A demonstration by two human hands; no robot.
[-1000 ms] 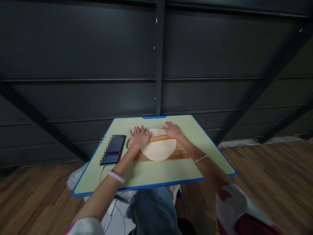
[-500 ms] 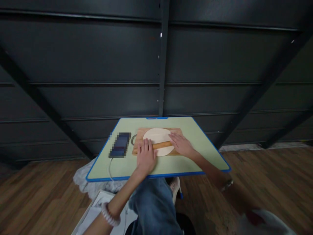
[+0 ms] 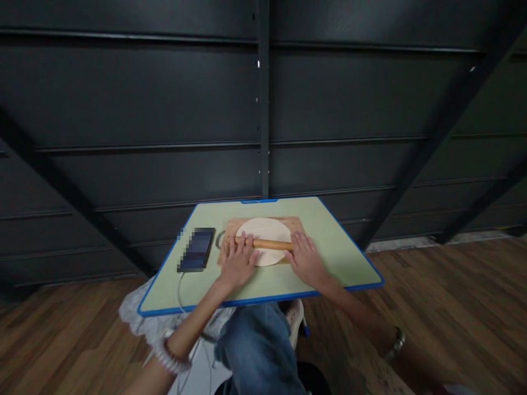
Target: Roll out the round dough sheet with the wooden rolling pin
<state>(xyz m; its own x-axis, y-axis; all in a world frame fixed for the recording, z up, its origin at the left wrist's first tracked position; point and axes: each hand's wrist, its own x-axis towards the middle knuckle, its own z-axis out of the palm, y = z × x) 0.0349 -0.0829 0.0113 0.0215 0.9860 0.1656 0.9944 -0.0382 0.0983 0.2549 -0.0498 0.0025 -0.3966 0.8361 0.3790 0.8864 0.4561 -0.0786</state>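
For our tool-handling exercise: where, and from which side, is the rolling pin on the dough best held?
Probably both ends, from the near side: the rolling pin lies crosswise on the dough, a straight cylinder, its ends at the dough's edges.

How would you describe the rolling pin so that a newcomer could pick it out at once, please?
On the blue-edged green table, a wooden board bears a pale dough disc. Across it lies the rolling pin: the only slim orange-brown rod, its ends under the left hand and right hand.
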